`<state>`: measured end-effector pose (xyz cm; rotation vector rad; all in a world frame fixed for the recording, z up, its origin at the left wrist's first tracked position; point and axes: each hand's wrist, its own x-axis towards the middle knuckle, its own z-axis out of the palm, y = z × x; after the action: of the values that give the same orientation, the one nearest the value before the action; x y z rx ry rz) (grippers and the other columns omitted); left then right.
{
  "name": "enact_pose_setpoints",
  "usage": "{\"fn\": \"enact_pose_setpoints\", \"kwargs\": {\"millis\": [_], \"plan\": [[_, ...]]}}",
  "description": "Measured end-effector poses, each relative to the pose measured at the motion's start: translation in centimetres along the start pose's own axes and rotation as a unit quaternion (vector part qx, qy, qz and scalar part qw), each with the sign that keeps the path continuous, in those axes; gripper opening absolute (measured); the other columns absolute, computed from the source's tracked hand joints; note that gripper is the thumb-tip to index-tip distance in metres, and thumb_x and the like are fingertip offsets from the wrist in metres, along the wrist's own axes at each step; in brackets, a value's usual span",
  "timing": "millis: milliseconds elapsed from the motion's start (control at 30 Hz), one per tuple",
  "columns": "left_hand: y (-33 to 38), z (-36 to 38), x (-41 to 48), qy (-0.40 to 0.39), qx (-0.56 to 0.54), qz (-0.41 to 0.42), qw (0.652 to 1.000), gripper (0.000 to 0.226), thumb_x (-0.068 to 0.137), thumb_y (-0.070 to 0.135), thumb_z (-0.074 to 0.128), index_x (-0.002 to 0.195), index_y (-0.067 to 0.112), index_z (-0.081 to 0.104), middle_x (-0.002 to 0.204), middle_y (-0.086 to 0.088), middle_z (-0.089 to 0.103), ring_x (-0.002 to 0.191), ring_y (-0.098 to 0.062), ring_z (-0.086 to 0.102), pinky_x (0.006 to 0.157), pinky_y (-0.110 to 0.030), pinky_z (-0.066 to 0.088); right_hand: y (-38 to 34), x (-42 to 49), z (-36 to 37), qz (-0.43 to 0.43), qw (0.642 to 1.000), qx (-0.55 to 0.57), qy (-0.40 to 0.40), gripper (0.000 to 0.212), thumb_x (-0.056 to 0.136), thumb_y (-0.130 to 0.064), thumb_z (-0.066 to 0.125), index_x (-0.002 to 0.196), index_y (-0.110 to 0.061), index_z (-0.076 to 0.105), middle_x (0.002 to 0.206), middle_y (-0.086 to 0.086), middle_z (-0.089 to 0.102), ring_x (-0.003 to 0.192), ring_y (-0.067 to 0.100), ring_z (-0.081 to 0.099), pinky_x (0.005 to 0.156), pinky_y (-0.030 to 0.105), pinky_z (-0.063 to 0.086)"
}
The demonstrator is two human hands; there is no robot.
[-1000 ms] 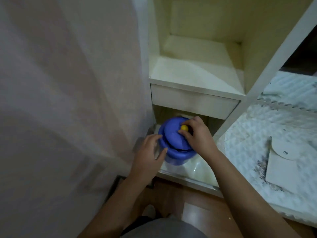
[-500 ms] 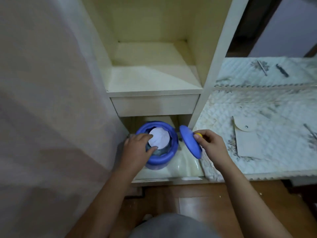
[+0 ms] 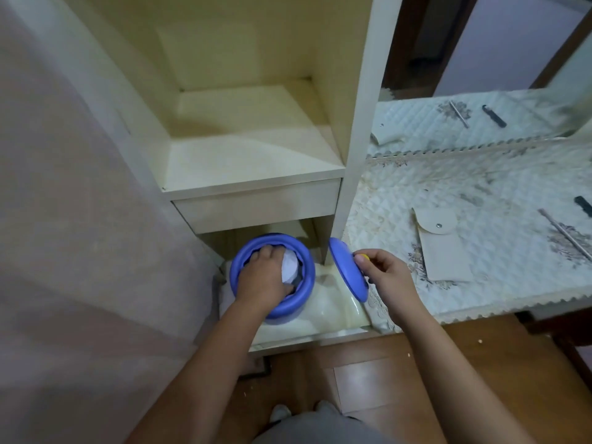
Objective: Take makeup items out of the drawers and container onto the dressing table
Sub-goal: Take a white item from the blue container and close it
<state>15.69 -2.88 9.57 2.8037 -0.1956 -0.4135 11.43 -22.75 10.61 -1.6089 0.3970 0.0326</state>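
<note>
A round blue container (image 3: 302, 294) stands on the low cream shelf (image 3: 333, 310) under a shut drawer (image 3: 256, 208). My left hand (image 3: 264, 277) reaches down into its mouth, fingers around a white item (image 3: 291, 267) inside; whether it grips is hidden. My right hand (image 3: 382, 277) holds the blue lid (image 3: 347, 269) on edge by its yellow knob (image 3: 362, 258), just right of the container. The dressing table (image 3: 480, 193), covered with a quilted white cloth, lies to the right.
A beige pouch (image 3: 443, 248), a thin metal stick (image 3: 563, 235) and a dark small item (image 3: 583, 205) lie on the table, mirrored behind. A pale curtain (image 3: 80, 219) hangs at the left. An open cream cubby (image 3: 253, 129) sits above the drawer.
My right hand lifted the lid off the container and swung it to the right. My left hand moved from the container's side into its opening.
</note>
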Motion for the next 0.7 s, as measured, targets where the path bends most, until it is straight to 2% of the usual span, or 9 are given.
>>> {"fn": "enact_pose_setpoints", "kwargs": {"millis": [267,533,700], "plan": [[-0.3,-0.4,0.4,-0.031,-0.003,-0.005,1.0,0.061,0.079,0.03,0.065,0.131,0.012,0.04,0.13,-0.015,0.052,0.114,-0.032,0.052,0.095,-0.042,0.044,0.0,-0.6,-0.3,0.002,1.0,0.007,0.008,0.008,0.085,-0.012,0.059,0.09,-0.009,0.065,0.078,-0.002,0.063,0.055,-0.01,0.055,0.053,0.004,0.041],[0.7,0.0,0.2,0.031,0.033,-0.011,0.999,0.048,0.079,0.031,0.061,0.12,0.01,0.046,0.121,-0.014,0.054,0.101,-0.032,0.056,0.078,-0.038,0.047,-0.1,-1.2,-0.2,-0.004,1.0,0.005,0.018,0.014,0.085,-0.012,0.059,0.095,-0.005,0.065,0.078,-0.002,0.063,0.056,-0.011,0.055,0.054,0.003,0.042],[0.0,-0.4,-0.3,0.032,-0.072,-0.009,0.997,0.042,0.08,0.026,0.06,0.118,0.011,0.052,0.114,-0.014,0.062,0.1,-0.031,0.058,0.081,-0.038,0.046,-0.3,-1.7,-0.2,-0.007,1.0,0.005,0.025,0.013,0.085,-0.012,0.059,0.094,-0.006,0.065,0.077,-0.002,0.062,0.055,-0.011,0.055,0.054,0.002,0.042]]}}
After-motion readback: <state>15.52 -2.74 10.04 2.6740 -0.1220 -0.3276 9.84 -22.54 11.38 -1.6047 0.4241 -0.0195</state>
